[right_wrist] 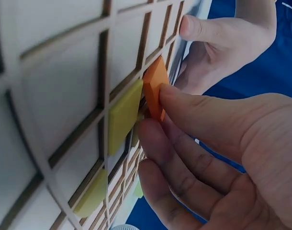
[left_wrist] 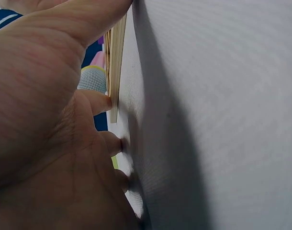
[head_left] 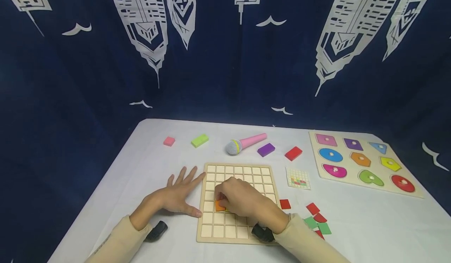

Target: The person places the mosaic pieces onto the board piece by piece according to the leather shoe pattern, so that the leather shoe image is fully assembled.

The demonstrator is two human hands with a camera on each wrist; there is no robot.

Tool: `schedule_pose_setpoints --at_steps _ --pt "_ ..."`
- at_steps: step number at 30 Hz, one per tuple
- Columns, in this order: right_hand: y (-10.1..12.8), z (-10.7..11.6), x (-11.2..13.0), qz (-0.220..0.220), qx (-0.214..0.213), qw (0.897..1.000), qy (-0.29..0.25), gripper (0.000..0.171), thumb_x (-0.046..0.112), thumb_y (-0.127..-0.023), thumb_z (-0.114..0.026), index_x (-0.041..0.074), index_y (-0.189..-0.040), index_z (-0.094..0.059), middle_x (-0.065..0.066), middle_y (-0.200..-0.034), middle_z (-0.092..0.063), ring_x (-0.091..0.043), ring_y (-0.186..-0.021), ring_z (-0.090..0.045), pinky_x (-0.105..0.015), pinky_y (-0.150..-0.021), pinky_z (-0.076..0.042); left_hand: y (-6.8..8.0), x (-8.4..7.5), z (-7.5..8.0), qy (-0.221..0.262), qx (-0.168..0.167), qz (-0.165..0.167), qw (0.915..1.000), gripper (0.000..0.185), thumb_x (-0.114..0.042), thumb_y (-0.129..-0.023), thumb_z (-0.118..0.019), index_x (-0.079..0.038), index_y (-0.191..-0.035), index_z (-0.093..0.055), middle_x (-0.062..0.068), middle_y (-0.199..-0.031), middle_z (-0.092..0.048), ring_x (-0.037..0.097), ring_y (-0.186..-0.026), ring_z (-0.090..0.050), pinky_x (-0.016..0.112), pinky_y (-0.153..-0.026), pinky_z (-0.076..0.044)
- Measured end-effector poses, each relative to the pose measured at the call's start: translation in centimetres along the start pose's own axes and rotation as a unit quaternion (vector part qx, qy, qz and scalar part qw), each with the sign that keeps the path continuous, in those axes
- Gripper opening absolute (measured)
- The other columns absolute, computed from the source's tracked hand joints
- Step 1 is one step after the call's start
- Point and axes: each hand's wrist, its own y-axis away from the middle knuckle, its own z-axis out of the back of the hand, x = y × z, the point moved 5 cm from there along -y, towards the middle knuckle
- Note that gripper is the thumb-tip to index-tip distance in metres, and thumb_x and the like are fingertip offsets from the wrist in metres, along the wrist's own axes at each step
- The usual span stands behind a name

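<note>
A light wooden grid board [head_left: 218, 240] lies on the white table in front of me. Between thumb and fingers, my right hand [head_left: 243, 198] pinches an orange square tile [right_wrist: 154, 86], which sits slightly tilted at one of the board's cells. Close by it in the right wrist view, a yellow tile [right_wrist: 124, 117] and a second yellow tile [right_wrist: 92, 194] lie in cells; in the head view the right hand mostly hides them. My left hand [head_left: 176, 197] rests with spread fingers at the board's left edge, thumb and index fingertips right at the rim.
Right of the board lie a red tile [head_left: 285, 204], loose green and red tiles [head_left: 311, 222] and a pattern card [head_left: 298, 178]. Behind are a pink toy microphone [head_left: 251, 140] and coloured blocks, including a purple block [head_left: 266, 150]. A shape puzzle [head_left: 347, 153] lies far right.
</note>
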Motion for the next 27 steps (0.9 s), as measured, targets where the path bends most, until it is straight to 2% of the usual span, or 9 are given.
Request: schedule_pose_setpoints --at_steps 7,12,19,23,27 --pt "-0.1 -0.2 0.1 0.0 -0.031 0.999 -0.017 0.011 0.002 -0.086 -0.076 0.011 -0.081 -0.073 0.006 -0.073 -0.067 -0.001 -0.066 -0.055 -0.014 -0.062 -0.048 0.1 0.2 -0.2 -0.001 -0.001 0.006 1.0 0.119 -0.059 -0.076 -0.079 -0.013 -0.162 -0.011 0.021 -0.168 0.004 0.048 -0.152 0.012 0.075 -0.114 0.003" --pt "-0.1 -0.3 0.0 -0.012 -0.051 0.999 0.001 0.01 0.003 -0.085 -0.077 0.012 -0.08 -0.075 0.005 -0.075 -0.07 -0.001 -0.068 -0.057 -0.016 -0.062 -0.05 0.0 0.2 -0.2 -0.002 0.001 0.006 1.0 0.119 -0.06 -0.076 -0.079 -0.013 -0.162 -0.01 0.021 -0.168 0.005 0.048 -0.152 0.013 0.074 -0.114 0.004" --pt "0.6 -0.3 0.3 -0.02 -0.035 0.999 -0.007 0.011 0.008 -0.081 -0.083 0.016 -0.075 -0.079 0.007 -0.082 -0.073 -0.001 -0.075 -0.061 -0.016 -0.062 -0.051 -0.1 0.1 0.0 -0.001 0.002 0.004 1.0 0.12 -0.059 -0.076 -0.079 -0.013 -0.162 -0.01 0.021 -0.168 0.007 0.048 -0.151 0.014 0.075 -0.114 0.004" --pt "1.5 -0.1 0.7 0.003 -0.032 0.999 0.009 0.007 0.009 -0.084 -0.08 0.015 -0.081 -0.081 0.007 -0.085 -0.074 -0.003 -0.081 -0.063 -0.019 -0.068 -0.054 -0.1 0.1 0.0 0.0 -0.001 0.003 1.0 0.119 -0.059 -0.076 -0.079 -0.013 -0.162 -0.011 0.021 -0.168 0.006 0.048 -0.152 0.013 0.075 -0.114 0.004" --pt "2.5 -0.1 0.7 0.03 -0.018 0.999 0.025 0.007 0.011 -0.087 -0.077 0.015 -0.092 -0.081 0.008 -0.096 -0.075 -0.007 -0.093 -0.065 -0.023 -0.081 -0.056 -0.1 0.1 -0.1 0.0 -0.002 0.002 1.0 0.119 -0.058 -0.076 -0.08 -0.012 -0.162 -0.011 0.021 -0.168 0.005 0.048 -0.152 0.012 0.075 -0.114 0.003"
